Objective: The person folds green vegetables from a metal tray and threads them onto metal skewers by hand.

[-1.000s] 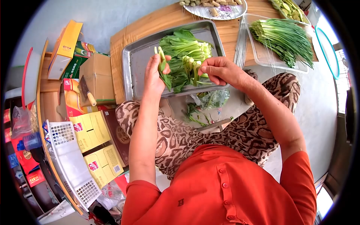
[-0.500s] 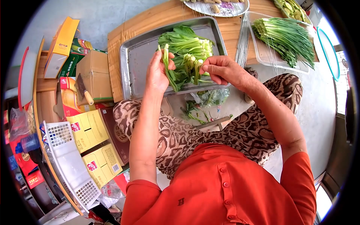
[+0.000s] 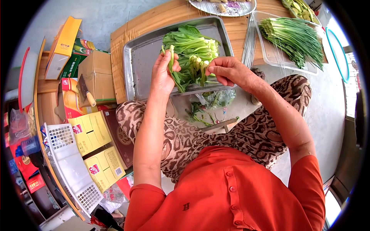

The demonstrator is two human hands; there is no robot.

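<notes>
A person in a red shirt sits at a wooden surface (image 3: 158,17). The left hand (image 3: 163,71) is upright, fingers curled around a green leafy stalk (image 3: 176,81). The right hand (image 3: 210,72) has thumb and forefinger brought together beside the cut stems; whether it grips anything cannot be told. Below both hands, more leafy greens (image 3: 189,44) lie in a metal tray (image 3: 143,57). Farther right, long chives (image 3: 291,40) fill a clear container (image 3: 266,57).
</notes>
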